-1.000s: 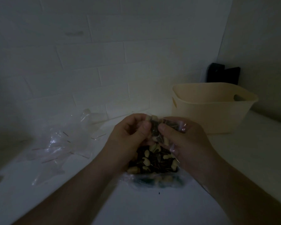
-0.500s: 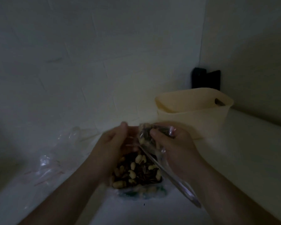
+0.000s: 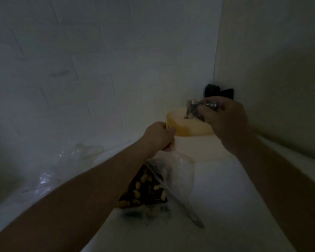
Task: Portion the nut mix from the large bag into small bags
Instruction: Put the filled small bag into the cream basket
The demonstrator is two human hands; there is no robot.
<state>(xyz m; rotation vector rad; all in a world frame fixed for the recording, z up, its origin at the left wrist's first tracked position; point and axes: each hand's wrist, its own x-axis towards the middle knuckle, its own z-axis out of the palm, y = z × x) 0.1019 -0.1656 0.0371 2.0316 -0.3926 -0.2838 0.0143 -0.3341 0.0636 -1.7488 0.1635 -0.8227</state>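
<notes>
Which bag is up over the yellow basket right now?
The small filled bag gripped in the right hand; the large nut bag sits on the counter, held by the left hand.

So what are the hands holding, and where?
Left hand grips the large bag by its top edge. Right hand pinches a filled small bag over the beige basket.

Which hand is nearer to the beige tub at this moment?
Right. The right hand holds a filled small bag directly over the beige tub. The left hand grips the large bag just short of the tub's near-left side.
</notes>
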